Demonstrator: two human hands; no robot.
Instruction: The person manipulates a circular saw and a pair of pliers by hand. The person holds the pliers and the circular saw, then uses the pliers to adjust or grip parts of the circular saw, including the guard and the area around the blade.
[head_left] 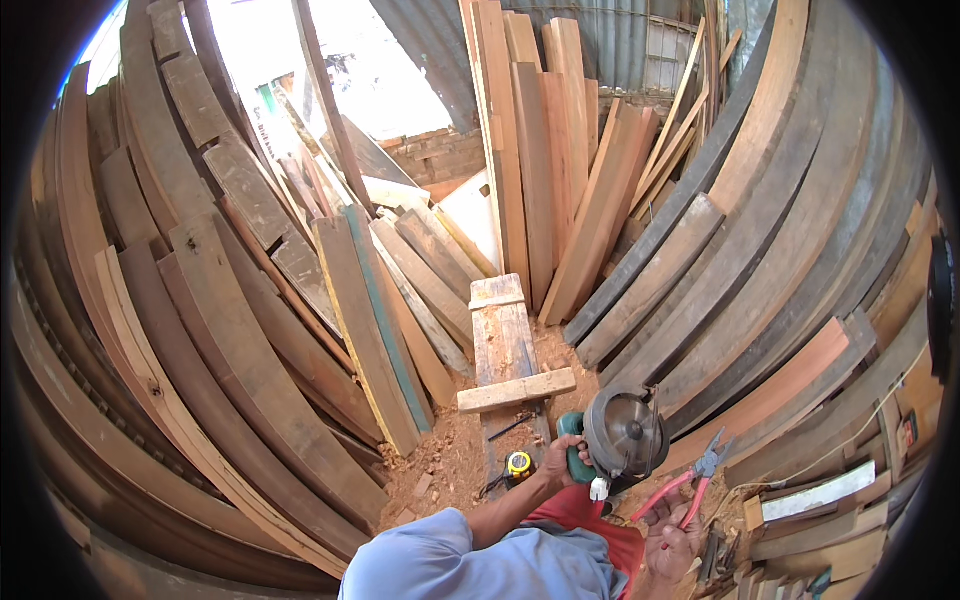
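Note:
My left hand (564,461) is wrapped round the green handle of a power tool, which looks like a circular saw (628,432) with a round grey metal guard. A white piece (599,489) shows below its handle. Close to its right, my right hand (672,530) holds pliers (711,460) by the red handles. Their grey jaws point up and away from me, and the handles are spread apart. To the left of my left hand lies a yellow and black tape measure (519,464) on a board.
A low wooden bench (503,340) with a crosspiece (517,390) stands ahead, scattered with shavings. Tall planks (250,330) lean along the left, more boards (560,160) stand at the back, and long beams (780,260) line the right. Sawdust (425,480) covers the ground.

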